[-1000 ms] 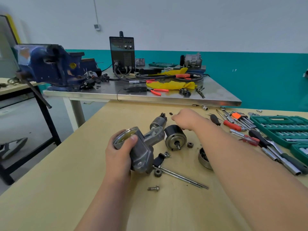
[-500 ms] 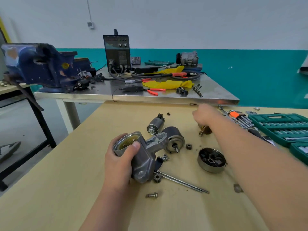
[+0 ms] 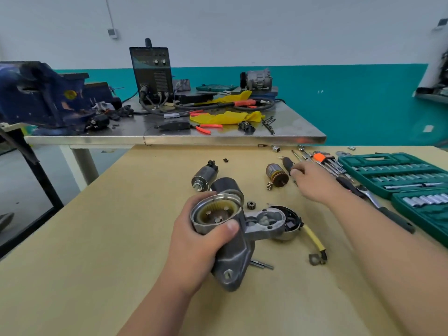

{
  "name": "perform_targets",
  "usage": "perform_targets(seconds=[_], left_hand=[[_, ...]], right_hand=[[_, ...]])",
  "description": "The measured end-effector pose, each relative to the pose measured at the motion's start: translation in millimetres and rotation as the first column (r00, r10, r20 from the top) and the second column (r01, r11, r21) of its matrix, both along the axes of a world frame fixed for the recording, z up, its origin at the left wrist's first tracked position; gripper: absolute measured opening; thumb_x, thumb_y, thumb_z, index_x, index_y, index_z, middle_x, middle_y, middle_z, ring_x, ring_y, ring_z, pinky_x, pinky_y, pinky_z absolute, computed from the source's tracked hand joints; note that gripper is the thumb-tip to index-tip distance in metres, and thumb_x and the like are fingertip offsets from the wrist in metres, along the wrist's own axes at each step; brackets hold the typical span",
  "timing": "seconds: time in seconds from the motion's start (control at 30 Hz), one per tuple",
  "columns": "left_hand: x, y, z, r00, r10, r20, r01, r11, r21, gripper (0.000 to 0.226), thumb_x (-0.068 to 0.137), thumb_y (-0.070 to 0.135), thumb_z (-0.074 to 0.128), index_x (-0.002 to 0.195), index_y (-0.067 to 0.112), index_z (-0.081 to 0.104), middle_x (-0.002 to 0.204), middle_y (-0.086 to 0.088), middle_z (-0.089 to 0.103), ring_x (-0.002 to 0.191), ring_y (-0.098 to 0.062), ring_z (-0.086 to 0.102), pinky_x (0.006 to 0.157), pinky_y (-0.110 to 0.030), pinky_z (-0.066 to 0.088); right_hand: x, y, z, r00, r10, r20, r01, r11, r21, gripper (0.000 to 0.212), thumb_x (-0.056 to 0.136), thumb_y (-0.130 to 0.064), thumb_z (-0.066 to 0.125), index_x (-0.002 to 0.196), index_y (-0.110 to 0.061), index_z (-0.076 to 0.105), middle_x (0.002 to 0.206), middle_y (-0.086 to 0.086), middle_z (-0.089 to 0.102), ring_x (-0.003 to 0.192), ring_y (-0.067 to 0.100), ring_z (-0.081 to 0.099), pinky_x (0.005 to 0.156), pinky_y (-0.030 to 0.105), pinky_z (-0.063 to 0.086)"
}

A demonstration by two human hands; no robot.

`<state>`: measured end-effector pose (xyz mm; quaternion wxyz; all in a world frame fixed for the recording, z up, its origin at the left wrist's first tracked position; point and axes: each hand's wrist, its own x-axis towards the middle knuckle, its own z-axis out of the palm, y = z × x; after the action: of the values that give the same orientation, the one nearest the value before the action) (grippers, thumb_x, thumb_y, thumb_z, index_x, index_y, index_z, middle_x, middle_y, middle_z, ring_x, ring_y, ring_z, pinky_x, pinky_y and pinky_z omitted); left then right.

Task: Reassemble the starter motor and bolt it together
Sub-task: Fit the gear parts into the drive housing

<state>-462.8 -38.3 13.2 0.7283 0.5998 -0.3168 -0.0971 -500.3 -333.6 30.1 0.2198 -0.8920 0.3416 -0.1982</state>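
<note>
My left hand (image 3: 198, 241) grips the aluminium starter housing (image 3: 232, 260) above the wooden table (image 3: 121, 238), its open round end with the yellowish gear ring facing up. My right hand (image 3: 315, 184) reaches out to the right with loosely extended fingers, fingertips beside the copper-wound armature (image 3: 276, 177), holding nothing. The solenoid (image 3: 203, 177) and the black motor case (image 3: 224, 185) lie behind the housing. A small pinion gear (image 3: 251, 205) lies loose. The brush end cap (image 3: 291, 221) with its yellow cable (image 3: 314, 237) sits right of the housing. A long bolt (image 3: 263, 264) pokes out from under it.
Green socket sets (image 3: 392, 173) fill the right edge, with hex keys (image 3: 327, 160), a ratchet (image 3: 374, 200) and a black-handled screwdriver (image 3: 287, 163) beside them. Behind is a steel table (image 3: 169, 138) carrying a blue vise (image 3: 36, 98), a welder (image 3: 151, 71) and yellow cloths.
My right hand has swept from the parts in the middle to the right, ending beside the armature. My left hand has raised and tilted the housing toward me.
</note>
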Motion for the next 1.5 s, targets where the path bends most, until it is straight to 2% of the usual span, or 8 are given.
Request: perform_targets(seconds=[0.2, 0.4, 0.57, 0.7, 0.83, 1.03, 1.3, 1.5], left_hand=[[-31, -10, -2, 0.995, -0.056, 0.086, 0.047, 0.993, 0.107, 0.055, 0.048, 0.046, 0.076, 0.101, 0.048, 0.062, 0.101, 0.013, 0.072, 0.092, -0.007, 0.07, 0.074, -0.018, 0.053], [-38, -20, -2, 0.98, -0.075, 0.185, 0.044, 0.985, 0.165, 0.059, 0.052, 0.049, 0.078, 0.107, 0.048, 0.057, 0.106, 0.014, 0.07, 0.101, -0.006, 0.066, 0.082, -0.017, 0.05], [-35, -18, -2, 0.978, -0.063, 0.198, 0.03, 0.985, 0.168, 0.061, 0.053, 0.049, 0.077, 0.11, 0.043, 0.057, 0.107, 0.015, 0.069, 0.102, -0.007, 0.066, 0.084, -0.022, 0.051], [-44, -22, -1, 0.952, -0.132, 0.276, 0.056, 0.962, 0.267, 0.07, 0.054, 0.05, 0.079, 0.117, 0.044, 0.051, 0.109, 0.018, 0.066, 0.106, -0.002, 0.063, 0.086, -0.014, 0.049], [-47, -26, -1, 0.967, -0.106, 0.23, 0.045, 0.966, 0.256, 0.074, 0.052, 0.051, 0.079, 0.12, 0.041, 0.05, 0.111, 0.019, 0.064, 0.108, 0.0, 0.061, 0.093, -0.023, 0.05], [-53, -23, 3, 0.969, -0.142, 0.204, 0.088, 0.964, 0.25, 0.066, 0.054, 0.045, 0.079, 0.112, 0.048, 0.047, 0.106, 0.029, 0.062, 0.102, 0.008, 0.06, 0.082, -0.005, 0.044], [-57, -25, 1, 0.971, -0.155, 0.18, 0.11, 0.965, 0.238, 0.064, 0.056, 0.042, 0.081, 0.109, 0.051, 0.046, 0.108, 0.035, 0.06, 0.103, 0.012, 0.059, 0.082, -0.003, 0.044], [-58, -24, 1, 0.973, -0.16, 0.167, 0.119, 0.966, 0.231, 0.066, 0.054, 0.045, 0.08, 0.11, 0.051, 0.046, 0.109, 0.034, 0.059, 0.104, 0.012, 0.058, 0.082, -0.002, 0.043]], right_hand=[[-30, 46, -6, 0.967, 0.251, -0.041, -0.249, 0.967, 0.05, 0.033, 0.099, -0.041, 0.043, 0.127, -0.029, 0.056, 0.121, -0.011, 0.058, 0.099, 0.006, 0.051, 0.075, 0.026, 0.039], [-41, 43, -24, 0.976, 0.172, -0.132, -0.164, 0.984, 0.071, 0.032, 0.101, -0.02, 0.038, 0.126, -0.023, 0.057, 0.128, -0.001, 0.061, 0.112, 0.014, 0.056, 0.092, 0.028, 0.045], [-35, 40, -20, 0.993, 0.116, -0.022, -0.112, 0.984, 0.138, 0.031, 0.1, -0.02, 0.041, 0.126, -0.024, 0.058, 0.124, 0.0, 0.063, 0.099, 0.012, 0.057, 0.081, 0.028, 0.046], [-20, 36, -3, 0.994, 0.103, 0.038, -0.106, 0.989, 0.105, 0.03, 0.099, -0.022, 0.047, 0.126, -0.022, 0.059, 0.124, 0.001, 0.062, 0.101, 0.013, 0.057, 0.08, 0.025, 0.041], [-8, 39, 8, 0.983, 0.172, 0.059, -0.179, 0.973, 0.146, 0.024, 0.097, -0.028, 0.051, 0.119, -0.024, 0.06, 0.107, -0.004, 0.065, 0.09, 0.012, 0.063, 0.068, 0.027, 0.044], [-6, 48, -7, 0.979, 0.205, 0.013, -0.205, 0.972, 0.115, 0.027, 0.095, -0.031, 0.055, 0.122, -0.025, 0.06, 0.101, -0.011, 0.058, 0.093, 0.008, 0.059, 0.077, 0.028, 0.042], [-19, 44, -17, 0.984, 0.171, -0.051, -0.166, 0.982, 0.087, 0.03, 0.096, -0.028, 0.055, 0.124, -0.023, 0.059, 0.107, -0.007, 0.06, 0.095, 0.008, 0.055, 0.072, 0.022, 0.041], [-24, 43, -20, 0.983, 0.175, -0.054, -0.168, 0.98, 0.105, 0.031, 0.096, -0.027, 0.054, 0.127, -0.021, 0.058, 0.12, -0.002, 0.062, 0.1, 0.01, 0.055, 0.081, 0.024, 0.043]])
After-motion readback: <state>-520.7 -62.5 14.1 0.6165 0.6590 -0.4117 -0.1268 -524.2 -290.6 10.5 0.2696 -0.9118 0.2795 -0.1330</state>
